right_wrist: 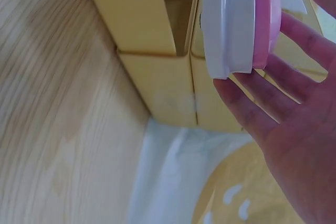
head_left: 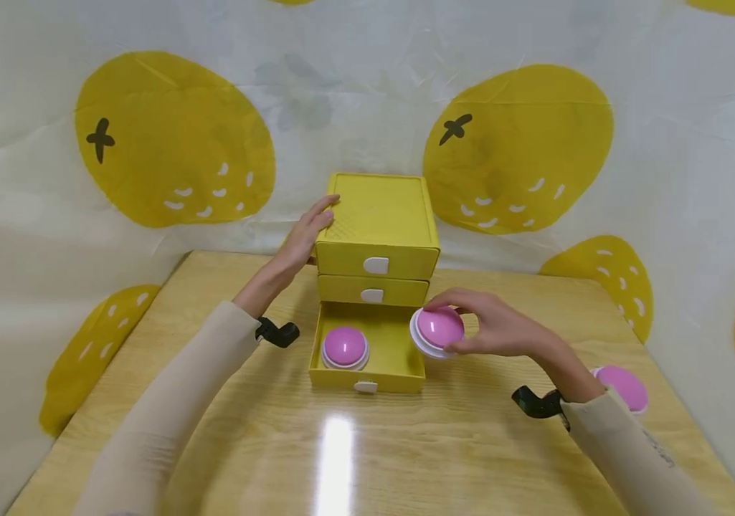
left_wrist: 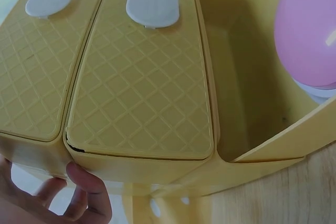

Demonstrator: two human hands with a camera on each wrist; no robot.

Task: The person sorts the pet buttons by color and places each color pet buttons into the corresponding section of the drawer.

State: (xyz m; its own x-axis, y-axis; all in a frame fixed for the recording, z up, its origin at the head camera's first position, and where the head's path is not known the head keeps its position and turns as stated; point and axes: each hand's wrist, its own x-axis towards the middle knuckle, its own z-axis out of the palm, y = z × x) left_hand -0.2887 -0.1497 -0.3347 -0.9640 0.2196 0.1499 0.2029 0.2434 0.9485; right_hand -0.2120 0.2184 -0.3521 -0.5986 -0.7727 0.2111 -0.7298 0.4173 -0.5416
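Note:
My right hand holds a pink domed push button with a white base by its rim, thumb on one side and fingers on the other. It hangs tilted at the right edge of the pulled-out bottom drawer. A second pink push button sits in that drawer's left half. My left hand rests against the left side of the yellow drawer cabinet, near its top edge. In the left wrist view, its fingers touch the cabinet's side wall.
A third pink push button lies on the wooden table at the right, partly behind my right forearm. The cabinet's upper two drawers are closed, with white tabs. A white cloth with yellow fruit prints hangs behind.

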